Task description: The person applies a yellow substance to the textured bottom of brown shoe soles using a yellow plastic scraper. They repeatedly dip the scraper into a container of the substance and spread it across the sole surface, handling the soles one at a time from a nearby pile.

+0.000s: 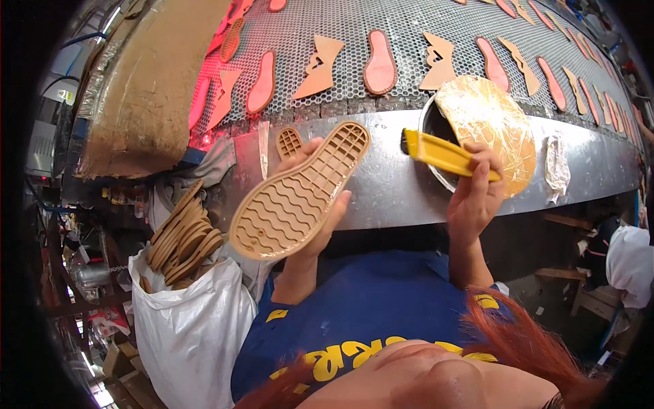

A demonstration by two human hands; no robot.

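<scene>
My left hand (332, 217) is closed around a tan shoe sole (289, 208), tilted with its grid-and-wave tread facing up. Behind it shows the gridded end of a second sole (289, 140); whether my fingers hold that one too I cannot tell. My right hand (475, 194) grips a yellow-handled brush (443, 153) with dark bristles pointing left. The brush is held over a round metal pot (441, 178), which is partly covered by a tan disc (492, 126) with a shiny, wrinkled coating.
Pink insoles (380, 63) and tan cut-out pieces (320, 66) lie in rows on a mesh conveyor (351, 44) beyond the metal ledge (381, 201). A white sack (191, 327) of stacked soles (184, 238) stands at my left. A crumpled white wrapper (556, 167) lies right of the pot.
</scene>
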